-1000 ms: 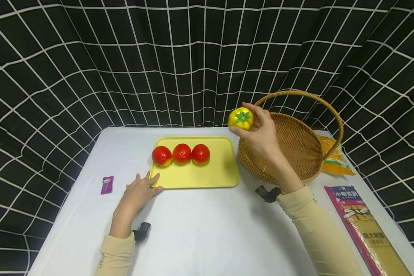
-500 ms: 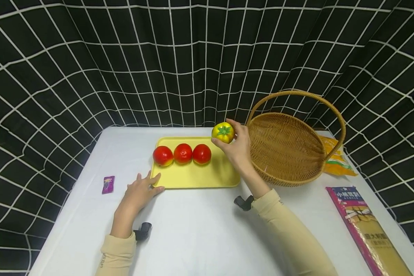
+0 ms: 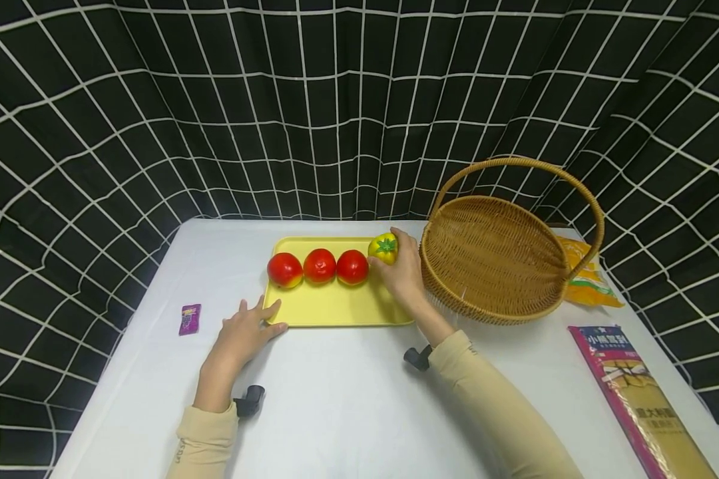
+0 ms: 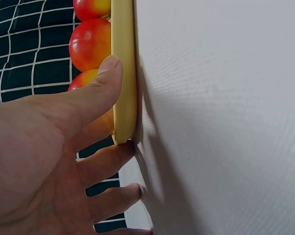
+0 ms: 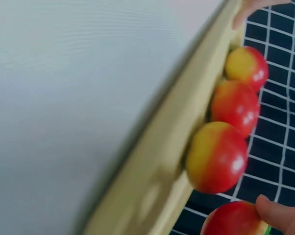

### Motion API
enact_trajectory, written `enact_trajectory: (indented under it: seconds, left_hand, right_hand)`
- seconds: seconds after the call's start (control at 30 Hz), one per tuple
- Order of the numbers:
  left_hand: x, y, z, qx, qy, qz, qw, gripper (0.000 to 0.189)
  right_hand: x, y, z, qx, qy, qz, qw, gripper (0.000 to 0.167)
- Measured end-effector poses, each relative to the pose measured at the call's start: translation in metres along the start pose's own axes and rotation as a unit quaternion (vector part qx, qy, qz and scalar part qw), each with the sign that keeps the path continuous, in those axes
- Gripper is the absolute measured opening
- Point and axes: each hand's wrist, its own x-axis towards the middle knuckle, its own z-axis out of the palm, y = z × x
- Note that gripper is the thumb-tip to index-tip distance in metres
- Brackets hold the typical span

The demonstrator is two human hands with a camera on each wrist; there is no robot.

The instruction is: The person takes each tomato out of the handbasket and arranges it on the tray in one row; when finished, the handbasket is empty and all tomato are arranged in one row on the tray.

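Note:
My right hand [image 3: 405,271] grips a tomato [image 3: 383,248] with a yellow top and a green star-shaped calyx, at the right end of the yellow tray [image 3: 335,309]. In the right wrist view this tomato [image 5: 230,221] shows its red side, with the thumb on it. Three more red-and-yellow tomatoes stand in a row along the tray: a left one [image 3: 284,270], a middle one [image 3: 320,266] and a right one [image 3: 352,267]. At the tray's front left corner my left hand [image 3: 242,334] lies with spread fingers, its thumb [image 4: 110,73] against the front wall.
A wicker basket [image 3: 494,259] with a tall handle stands right of the tray. Behind it lies an orange bag [image 3: 590,279]. A flat noodle packet [image 3: 641,399] lies at the right, a small purple packet [image 3: 189,319] at the left. A black checked cloth [image 3: 359,120] hangs behind.
My right hand has carried the yellow-topped tomato leftward from in front of the basket and down to the tray's right end. The left hand has stayed at the tray's corner.

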Motion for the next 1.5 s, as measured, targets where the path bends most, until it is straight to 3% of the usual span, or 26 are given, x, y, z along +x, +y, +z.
enact_trajectory:
  seconds: [0.23, 0.7, 1.2, 1.37, 1.5]
  left_hand:
    - [-0.001, -0.001, 0.001, -0.001, 0.006, -0.001, 1.0, 0.064]
    - [0.001, -0.001, 0.002, -0.005, 0.005, 0.0, 1.0, 0.064]
    - [0.005, 0.0, 0.0, -0.011, 0.019, 0.006, 0.9997, 0.067]
    - [0.002, 0.004, -0.008, -0.007, 0.011, 0.005, 0.9999, 0.066]
    - [0.001, 0.007, -0.02, 0.0, 0.031, 0.029, 0.9991, 0.066]
  right_hand:
    - [0.001, 0.015, 0.007, -0.003, -0.029, 0.035, 0.999, 0.08]
    - [0.001, 0.03, 0.012, -0.011, -0.053, 0.057, 0.9969, 0.082]
    - [0.002, 0.029, 0.01, -0.03, -0.054, 0.037, 0.9974, 0.09]
    - [0.003, 0.027, 0.008, -0.034, -0.048, 0.024, 0.9979, 0.088]
    - [0.002, 0.024, 0.006, -0.038, -0.045, 0.016, 0.9981, 0.088]
